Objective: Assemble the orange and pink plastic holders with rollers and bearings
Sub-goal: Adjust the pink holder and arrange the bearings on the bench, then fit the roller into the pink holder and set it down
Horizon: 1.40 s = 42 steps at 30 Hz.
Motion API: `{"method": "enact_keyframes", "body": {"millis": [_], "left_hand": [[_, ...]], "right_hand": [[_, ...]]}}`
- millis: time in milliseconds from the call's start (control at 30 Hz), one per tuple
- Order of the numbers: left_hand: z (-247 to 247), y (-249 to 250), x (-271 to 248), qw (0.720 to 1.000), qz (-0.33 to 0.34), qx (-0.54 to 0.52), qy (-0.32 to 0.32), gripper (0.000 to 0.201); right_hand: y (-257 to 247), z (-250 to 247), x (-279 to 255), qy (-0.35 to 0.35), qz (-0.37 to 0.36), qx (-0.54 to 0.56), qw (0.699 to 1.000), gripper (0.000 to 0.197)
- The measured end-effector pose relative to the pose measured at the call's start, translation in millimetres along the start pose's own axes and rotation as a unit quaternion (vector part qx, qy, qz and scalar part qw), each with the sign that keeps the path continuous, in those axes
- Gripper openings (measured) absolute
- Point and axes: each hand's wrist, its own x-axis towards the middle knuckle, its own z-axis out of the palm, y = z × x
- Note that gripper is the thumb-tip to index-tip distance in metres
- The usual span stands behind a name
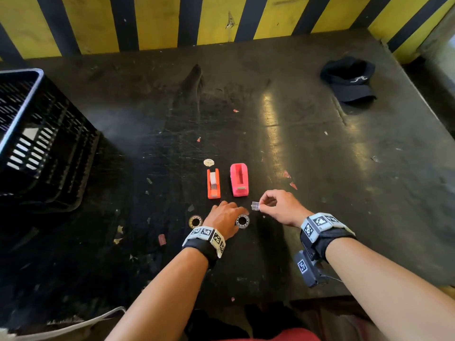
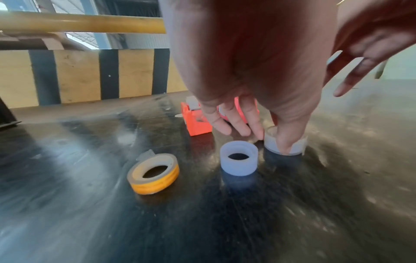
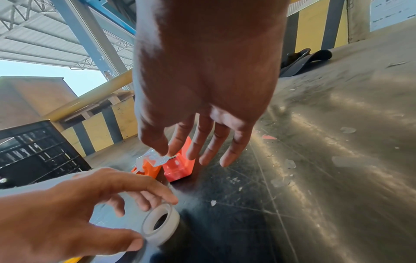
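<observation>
An orange holder and a pink holder stand side by side on the dark table. Just in front of them my left hand grips a clear tape roll between thumb and index finger; the roll stands on the table. My right hand hovers to its right and pinches a small clear roller between thumb and index finger, above the holders in the right wrist view. Its other fingers are spread. A yellow tape roll and a white ring lie beside the left hand.
A black slotted crate stands at the left edge. A black cap lies at the far right. A small pale disc lies behind the orange holder. A yellow and black striped wall closes off the back. Scraps litter the table.
</observation>
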Motion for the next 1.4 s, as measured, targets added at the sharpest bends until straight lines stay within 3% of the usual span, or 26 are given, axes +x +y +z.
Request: {"method": "enact_keyframes", "body": {"millis": [133,267,367,500,833,1067,1267,1333,1400], "left_hand": [[-1.0,-7.7,-4.3,0.984,-0.033,-0.162,0.065,0.045],[-16.4,-8.8,-12.8,0.919,-0.049,-0.371,0.12,0.045],[-24.9,-6.8,-15.4,0.889,-0.026,-0.443,0.11,0.046],[-32.8,-9.9,-19.9,0.872,-0.011,-0.478,0.108,0.043],[-40.7,-19.0,-27.2,0.886,-0.004,-0.456,0.087,0.044],[-46.0,-19.0,-27.8,0.881,0.001,-0.464,0.088,0.047],[-49.2,-24.7,-24.9,0.897,-0.024,-0.421,0.132,0.042],[-54.5,-28.1,-21.7,0.909,-0.031,-0.385,0.156,0.039],[-62.5,-31.2,-16.7,0.915,-0.043,-0.364,0.171,0.039]], "right_hand": [[9.7,-8.7,-3.4,0.001,0.008,0.004,1.0,0.007],[10.2,-9.6,-5.6,0.0,0.014,0.028,1.0,0.007],[-1.9,-6.8,-3.9,-0.022,-0.005,0.063,0.998,0.004],[-21.3,-6.4,-1.3,-0.038,-0.028,0.103,0.994,0.006],[-45.4,-7.7,-2.8,-0.096,-0.022,0.054,0.994,0.014],[-53.3,-8.5,-0.2,-0.099,-0.016,0.048,0.994,0.01],[-48.4,-7.3,6.0,-0.085,0.018,0.042,0.995,0.014],[-44.2,-7.9,13.9,-0.078,0.022,0.024,0.996,0.023],[-40.9,-9.0,27.4,-0.085,0.022,-0.02,0.996,0.05]]}}
